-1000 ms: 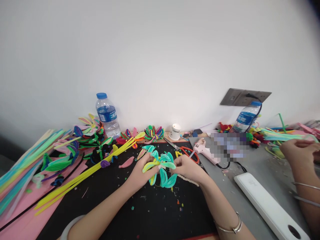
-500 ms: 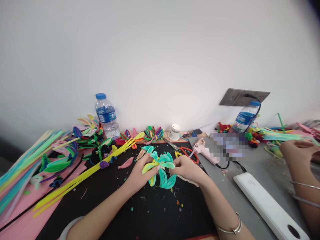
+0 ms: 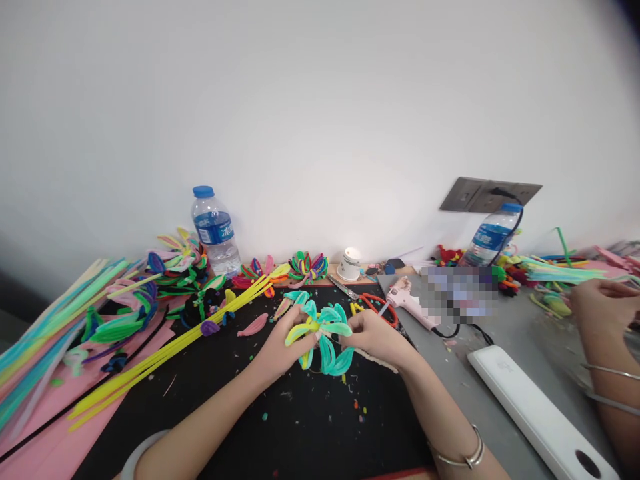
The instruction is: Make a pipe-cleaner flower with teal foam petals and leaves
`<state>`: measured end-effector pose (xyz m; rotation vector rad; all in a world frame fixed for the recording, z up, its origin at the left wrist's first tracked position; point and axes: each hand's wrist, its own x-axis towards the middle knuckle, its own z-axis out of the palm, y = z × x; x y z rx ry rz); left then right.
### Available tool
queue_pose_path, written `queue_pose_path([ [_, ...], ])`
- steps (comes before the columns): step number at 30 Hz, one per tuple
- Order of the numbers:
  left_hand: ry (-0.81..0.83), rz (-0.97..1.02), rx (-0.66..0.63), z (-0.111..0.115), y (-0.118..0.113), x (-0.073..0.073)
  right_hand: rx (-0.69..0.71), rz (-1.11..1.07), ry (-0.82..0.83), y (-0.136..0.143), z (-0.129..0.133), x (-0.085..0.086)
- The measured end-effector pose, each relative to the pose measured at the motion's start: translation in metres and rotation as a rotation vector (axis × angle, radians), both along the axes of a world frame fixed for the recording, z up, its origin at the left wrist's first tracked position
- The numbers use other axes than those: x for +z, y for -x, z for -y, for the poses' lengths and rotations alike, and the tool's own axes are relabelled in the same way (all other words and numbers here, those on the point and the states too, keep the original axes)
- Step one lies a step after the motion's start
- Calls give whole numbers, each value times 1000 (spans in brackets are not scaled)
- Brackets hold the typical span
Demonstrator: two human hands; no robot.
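Observation:
Over the black mat [image 3: 240, 413] I hold a pipe-cleaner flower [image 3: 334, 355] with teal and yellow looped petals. My left hand [image 3: 286, 341] is closed on it from the left, thumb near its centre. From the right, my right hand [image 3: 373, 337] pinches at the petals' edge; its fingertips are partly hidden behind them. Loose pink petals [image 3: 253, 325] lie on the mat just beyond my left hand. Scissors [image 3: 377, 300] with orange handles rest past my right hand, beside a pink glue gun [image 3: 409, 303].
Yellow pipe cleaners [image 3: 185, 343] cross the mat's left side, near a multicoloured bundle [image 3: 65, 320]. Bottles stand left [image 3: 215, 230] and right [image 3: 493, 233] by the wall. A paper cup [image 3: 349, 264] is at the back. On the right lie a white device [image 3: 535, 407] and another person's hand [image 3: 600, 310].
My hands stay closed on the flower, almost unmoved. The other person's hand at the right edge has shifted slightly to the right.

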<state>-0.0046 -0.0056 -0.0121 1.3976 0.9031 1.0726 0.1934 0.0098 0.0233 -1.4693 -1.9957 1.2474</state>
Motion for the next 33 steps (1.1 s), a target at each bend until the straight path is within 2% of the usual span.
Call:
queue_pose_path([
  [7,80,59,3,1,0,0,28,-18,-5,0,0,-1],
  [14,93,81,-1,2,0,3,35,-35,4,1,2,2],
  [20,157,129,54,2,-1,3,28,-52,0,1,3,3],
  [33,297,343,-76,4,-2,13,17,-87,13,1,0,2],
])
